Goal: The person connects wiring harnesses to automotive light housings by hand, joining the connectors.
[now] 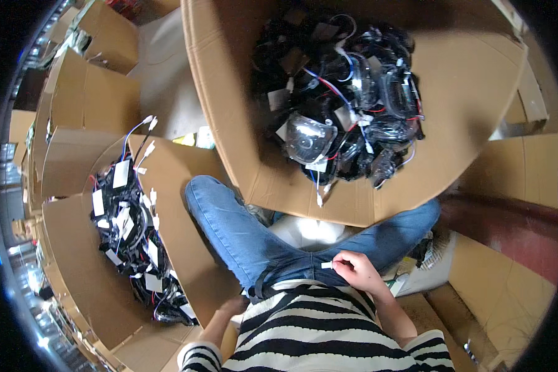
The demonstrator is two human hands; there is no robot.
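My right hand [356, 273] is closed over my lap, its fingers pinched on a small white rectangular piece [327, 265], perhaps a label or a plug; I cannot tell which. Low at my left hip is my left hand [232, 306], dark and smeared, with its fingers not clear. In front of my knees stands a large open cardboard box [452, 105]. Heaped inside it are black lamp-like units with clear domed covers [310, 137], thin coloured wires and white plugs. To my left, another open box [74, 248] holds similar black wired units [127, 214] with white labels.
More cardboard boxes [93, 93] line the far left. On the right are a cardboard panel [508, 167] and a dark red surface [508, 226]. The big box's near edge reaches over my knees, and the left box's wall stands close beside my left leg.
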